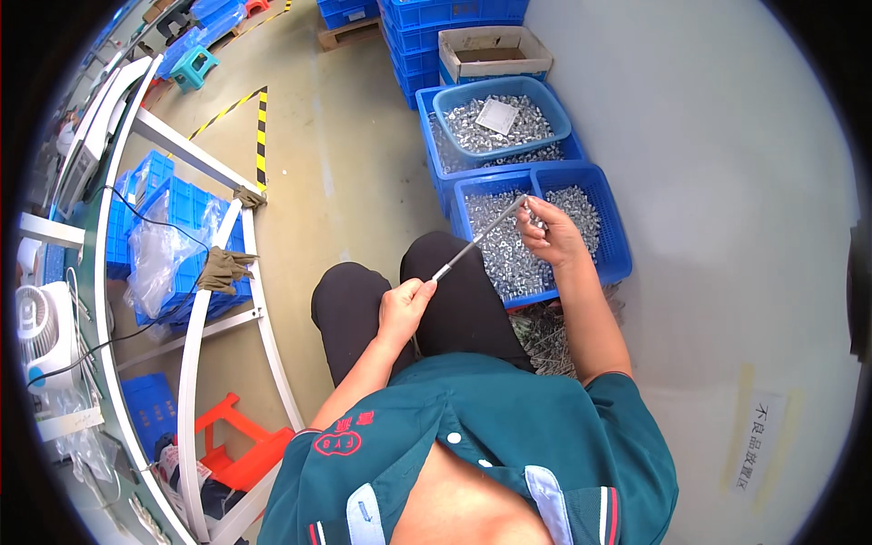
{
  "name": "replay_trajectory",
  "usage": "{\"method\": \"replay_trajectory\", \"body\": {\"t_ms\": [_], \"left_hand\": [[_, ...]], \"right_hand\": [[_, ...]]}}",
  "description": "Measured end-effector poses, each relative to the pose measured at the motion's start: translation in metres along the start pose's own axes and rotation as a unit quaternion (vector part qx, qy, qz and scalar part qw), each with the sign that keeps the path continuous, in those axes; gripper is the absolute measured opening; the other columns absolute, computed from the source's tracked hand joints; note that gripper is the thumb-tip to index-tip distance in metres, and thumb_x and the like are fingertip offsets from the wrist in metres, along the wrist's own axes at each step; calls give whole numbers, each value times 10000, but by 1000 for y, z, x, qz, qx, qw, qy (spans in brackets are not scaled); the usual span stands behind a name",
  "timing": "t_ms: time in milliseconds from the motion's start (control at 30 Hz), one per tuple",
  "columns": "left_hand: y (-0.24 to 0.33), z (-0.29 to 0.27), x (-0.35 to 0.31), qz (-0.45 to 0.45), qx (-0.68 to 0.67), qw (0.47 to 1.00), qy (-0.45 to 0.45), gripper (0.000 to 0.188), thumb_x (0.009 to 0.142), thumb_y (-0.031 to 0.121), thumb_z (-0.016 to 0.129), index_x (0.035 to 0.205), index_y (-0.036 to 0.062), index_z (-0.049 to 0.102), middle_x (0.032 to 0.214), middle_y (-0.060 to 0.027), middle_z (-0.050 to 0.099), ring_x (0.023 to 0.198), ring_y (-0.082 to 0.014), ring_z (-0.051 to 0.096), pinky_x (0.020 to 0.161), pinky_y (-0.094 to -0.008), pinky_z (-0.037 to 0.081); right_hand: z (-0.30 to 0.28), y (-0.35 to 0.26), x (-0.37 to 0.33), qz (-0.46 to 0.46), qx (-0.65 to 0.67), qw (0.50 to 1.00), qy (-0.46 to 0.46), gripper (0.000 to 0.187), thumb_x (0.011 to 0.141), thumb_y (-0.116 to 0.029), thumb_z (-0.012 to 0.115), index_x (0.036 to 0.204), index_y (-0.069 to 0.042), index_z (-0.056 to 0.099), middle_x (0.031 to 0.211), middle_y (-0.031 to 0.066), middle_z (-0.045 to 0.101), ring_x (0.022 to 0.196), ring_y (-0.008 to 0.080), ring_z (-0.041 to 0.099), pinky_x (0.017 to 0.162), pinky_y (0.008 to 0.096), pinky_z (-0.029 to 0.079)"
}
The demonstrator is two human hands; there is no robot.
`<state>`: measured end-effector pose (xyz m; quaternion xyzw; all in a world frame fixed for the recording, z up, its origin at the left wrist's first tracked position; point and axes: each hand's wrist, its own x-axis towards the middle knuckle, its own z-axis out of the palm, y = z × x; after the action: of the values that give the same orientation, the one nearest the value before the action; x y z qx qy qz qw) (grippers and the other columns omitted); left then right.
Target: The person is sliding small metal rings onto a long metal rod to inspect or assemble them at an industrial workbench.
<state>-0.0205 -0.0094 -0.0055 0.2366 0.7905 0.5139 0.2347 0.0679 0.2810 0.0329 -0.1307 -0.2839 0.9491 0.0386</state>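
Observation:
My left hand [404, 313] is closed around the near end of a thin grey metal rod [481, 240], just above my knees. A brighter sleeve sits on the rod next to my thumb. The rod slants up and to the right, its far tip meeting the fingertips of my right hand [556, 234]. Those fingers are curled, with small silvery metal parts [535, 218] showing between them. Below that hand is a divided blue crate [621, 245] full of similar small cylindrical metal parts [509, 259].
Beyond stand another blue crate [434, 173], a lighter blue tub [563, 123] holding metal parts and a white card, and a cardboard box [495, 64]. A pale wall [727, 227] borders the right. At left are a white bench frame [191, 381] and a red stool [250, 450].

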Motion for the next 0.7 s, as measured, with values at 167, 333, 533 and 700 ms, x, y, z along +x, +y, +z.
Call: {"method": "replay_trajectory", "body": {"t_ms": [167, 333, 533, 700], "left_hand": [[2, -1, -4, 16, 12, 1000, -1, 426, 874, 335, 598, 622, 18, 464, 505, -86, 351, 466, -144, 318, 446, -331, 315], [1, 0, -3, 20, 28, 999, 2, 439, 872, 338, 600, 613, 19, 445, 506, -95, 352, 460, -159, 315, 443, -338, 314], [-1, 1, -2, 24, 22, 999, 8, 436, 872, 335, 602, 612, 23, 443, 505, -93, 351, 458, -160, 314, 441, -338, 313], [-1, 0, -2, 26, 24, 999, 6, 434, 871, 336, 603, 613, 24, 447, 501, -96, 360, 455, -168, 316, 443, -340, 318]], "right_hand": [[-2, -8, 2, -17, 82, 997, 4, 163, 939, -186, 502, 1015, -57, 566, 704, 25, 519, 505, 57, 400, 358, 165, 285], [-1, -3, 5, -9, 22, 1000, 9, 147, 900, -182, 574, 1010, -85, 576, 712, 17, 514, 512, 63, 385, 368, 159, 275], [11, 9, 6, -77, 11, 996, 40, 119, 864, -140, 616, 960, -76, 586, 684, 4, 498, 502, 59, 390, 375, 158, 265], [25, -5, 0, -97, -206, 969, 93, 50, 850, -70, 607, 847, -71, 557, 630, -22, 468, 471, 36, 366, 375, 165, 257]]}}
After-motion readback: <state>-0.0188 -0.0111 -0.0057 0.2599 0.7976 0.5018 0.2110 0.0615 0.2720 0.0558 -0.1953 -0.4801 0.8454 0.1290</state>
